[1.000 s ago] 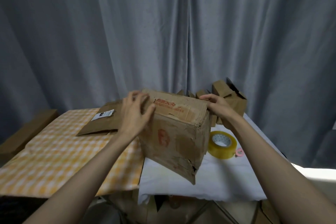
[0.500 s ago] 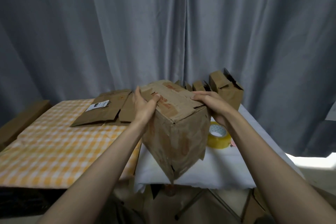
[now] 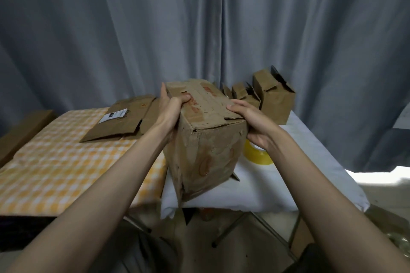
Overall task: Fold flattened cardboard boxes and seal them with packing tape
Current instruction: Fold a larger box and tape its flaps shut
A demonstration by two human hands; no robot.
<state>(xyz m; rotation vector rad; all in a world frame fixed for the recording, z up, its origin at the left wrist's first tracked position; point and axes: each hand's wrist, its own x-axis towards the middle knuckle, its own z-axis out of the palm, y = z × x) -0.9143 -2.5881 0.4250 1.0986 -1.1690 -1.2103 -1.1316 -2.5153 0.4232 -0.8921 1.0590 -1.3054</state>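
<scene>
Since a second ago: box turned so a short end is facing the camera, flapped face now tilted upward. Judging from that, flaps now closed and being held down; taping probably next, tape not yet in hand.

Left to right:

Lying at the bench's far edge on the checked cloth: flattened cardboard bearing a white label, untouched, waiting to be folded.

Gripping the box's left upper edge: left hand, grip curled, thumb pressing onto the top flap, fingers wrapping the far side, not fully visible.

Sitting at the near edge of the bench's white-covered half: the box, tilted, lower corner appearing to rest on the white cloth, contact not clearly shown. Worn, dented, flap seam ragged.

Clamping the right upper edge: right hand, grip curled, fingers lying over the top flap, palm against the right side.

Lying just beyond the right wrist, partly hidden: yellow tape roll, flat on the white cloth.

Standing toward the far right corner: small boxes, already folded up.
</scene>
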